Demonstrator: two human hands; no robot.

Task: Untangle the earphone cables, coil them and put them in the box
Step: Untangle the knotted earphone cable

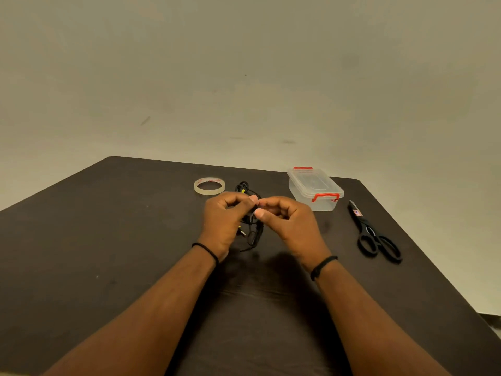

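At the middle of the dark table [135, 253], both hands meet over a black tangle of earphone cables [252, 234]: the left hand [225, 221] and the right hand [290, 221] each have fingers curled inward, thumb and forefinger tips pinched together on a strand where the 2 hands nearly touch. Most of the bundle hangs below the pinch toward 6 o'clock, with a small yellow-tipped plug showing just beside the left palm, and another dark clump with a yellow mark lies on the table at 12 o'clock from the hands. How many separate cables are in the knot cannot be told from this view. The step in hand looks like the untangling, barely begun, since no strand lies free or coiled. To do it well, I would keep 1 pinch fixed as an anchor and let the other hand tease loops wider rather than pull hard, because tension probably tightens thin cable knots; finding the plug end and feeding it back through the loops seems the safest route. Clear box [315, 189] with red clasps sits at 2 o'clock from the hands, lid on and apparently latched, so it needs opening before anything goes in. Tape roll [209, 186] at 11 o'clock and scissors [375, 234] at 3 o'clock lie untouched.
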